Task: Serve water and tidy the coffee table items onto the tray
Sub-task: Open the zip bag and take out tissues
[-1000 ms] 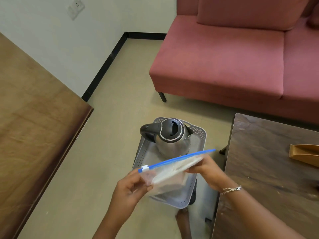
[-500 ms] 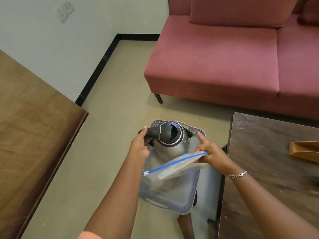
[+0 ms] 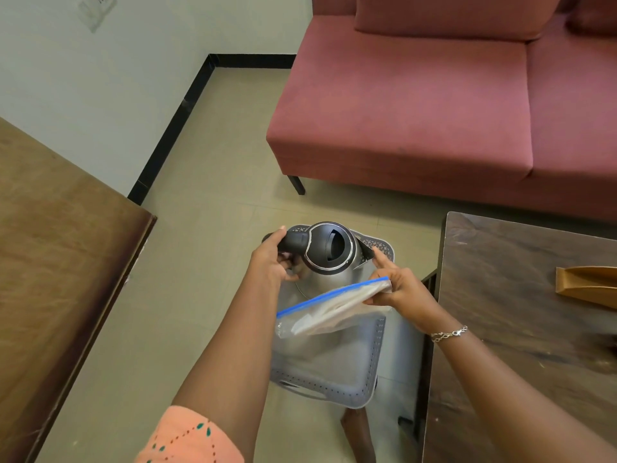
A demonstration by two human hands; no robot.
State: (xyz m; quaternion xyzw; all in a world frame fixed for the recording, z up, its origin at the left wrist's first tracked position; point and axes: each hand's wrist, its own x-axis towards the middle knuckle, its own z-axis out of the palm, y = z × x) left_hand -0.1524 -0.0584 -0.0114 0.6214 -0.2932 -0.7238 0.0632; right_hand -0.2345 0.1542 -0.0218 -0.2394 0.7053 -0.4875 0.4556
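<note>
Curling the left hand [image 3: 270, 262] round the black handle of the kettle [image 3: 329, 252], which is standing at the far end of the tray [image 3: 334, 392], low beside the coffee table [image 3: 517, 295]. Pinching a zip bag [image 3: 330, 307] by its right end in the right hand [image 3: 400, 289], forefinger pointing straight out, bag hanging just above the tray's middle, not yet set down.

Judging the tidying well along: kettle aboard, bag likely next, a tan object [image 3: 587, 289] waiting on the table; no served water in view.

Handling a rounded brushed-steel kettle under a glossy black lid, a limp clear bag with a blue seal strip and pale flat contents, and a grey rectangular plastic tray with perforated walls, beside dark grained wood.
</note>
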